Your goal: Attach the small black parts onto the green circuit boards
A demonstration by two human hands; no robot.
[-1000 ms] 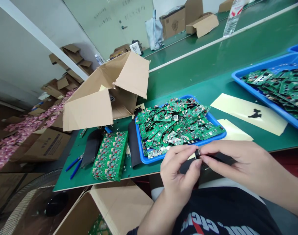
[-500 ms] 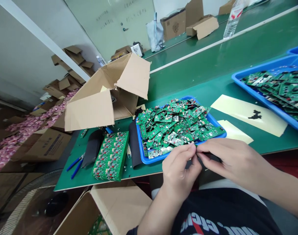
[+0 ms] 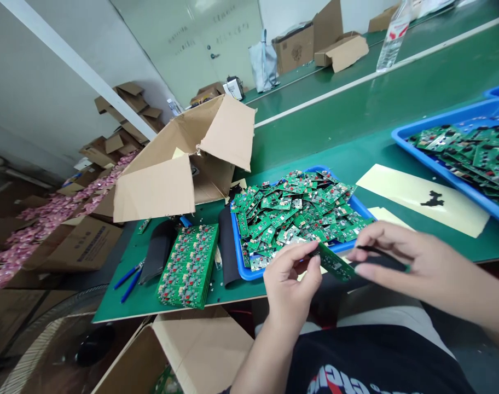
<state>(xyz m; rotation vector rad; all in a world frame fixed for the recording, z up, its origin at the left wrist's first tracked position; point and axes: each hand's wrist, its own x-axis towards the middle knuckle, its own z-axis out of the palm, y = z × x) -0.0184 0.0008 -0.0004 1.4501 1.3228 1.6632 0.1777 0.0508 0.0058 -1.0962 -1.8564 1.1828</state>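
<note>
My left hand (image 3: 292, 276) pinches one end of a small green circuit board (image 3: 335, 264), tilted in front of my body. Beside its other end, my right hand (image 3: 397, 257) is closed round a thin, dark, rod-like tool (image 3: 383, 253); its exact kind is partly hidden by the fingers. Just beyond both hands, a blue tray (image 3: 244, 272) is heaped with similar small boards (image 3: 290, 210). On pale yellow backing paper (image 3: 381, 178) at the right lies a small clump of black pieces (image 3: 433, 199).
Left of the tray are a black strip (image 3: 228, 246), a stack of uncut board panels (image 3: 187, 265) and blue-handled pliers (image 3: 129, 282). An open cardboard box (image 3: 155, 191) stands behind them. A second blue tray (image 3: 450, 172) of boards sits at the right, and a bottle (image 3: 393, 44) stands farther back.
My hands have moved apart. The board, largely hidden between the fingers before, now shows in my left hand, and my right hand has drawn to the right with the dark tool.
</note>
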